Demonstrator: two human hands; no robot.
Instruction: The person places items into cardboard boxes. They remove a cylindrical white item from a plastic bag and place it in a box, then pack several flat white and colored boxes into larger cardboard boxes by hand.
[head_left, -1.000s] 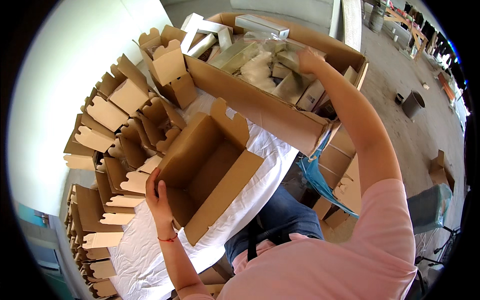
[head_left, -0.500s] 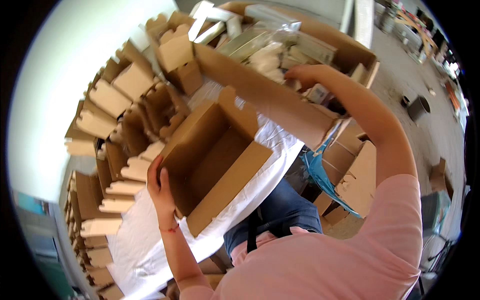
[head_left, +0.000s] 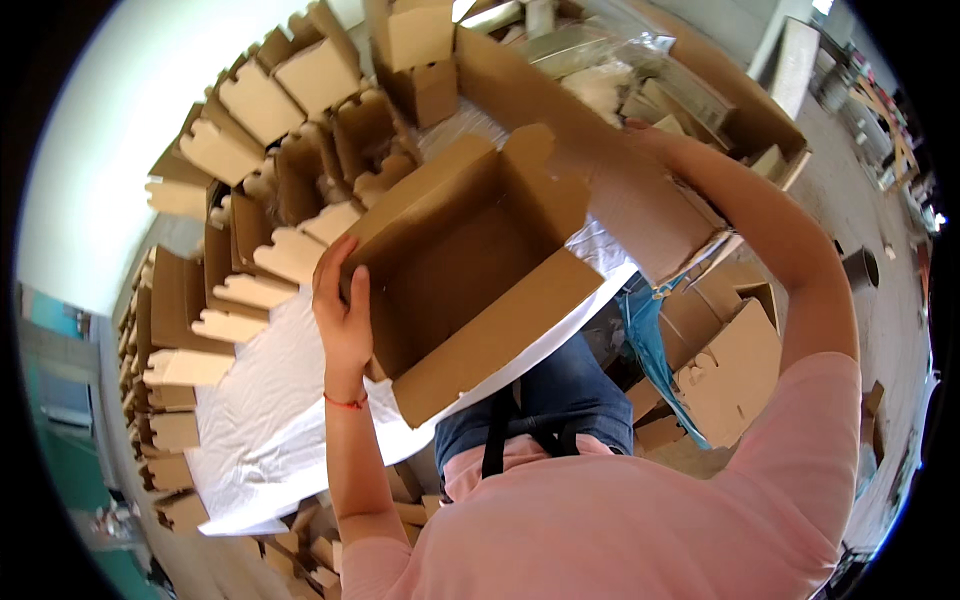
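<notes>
Left hand [head_left: 343, 318]: fingers clamped on the near left wall of the open box [head_left: 470, 265], thumb outside, fingertips curled over the rim.
Open box: empty, flaps spread, tilted on the white-sheeted surface [head_left: 270, 420], at the centre of the view; it sat a little further toward 7 o'clock a second ago.
Right hand: hidden behind the wall of the big carton [head_left: 600, 170] at 1 o'clock, so I cannot tell whether its fingers are open or closed; the forearm [head_left: 790, 240] runs over the carton's edge.
Change, right arm: a second ago the hand showed deep among the carton's contents; now it is drawn back nearer the carton's wall.
Change, left hand: same grip as before, the wrist raised slightly with the box.
Stacks: folded cartons [head_left: 240, 200] stand in rows from 9 to 11 o'clock, just beyond the box, unmoved.
Big carton: holds pale wrapped packs [head_left: 605, 85], at 12 to 1 o'clock.
</notes>
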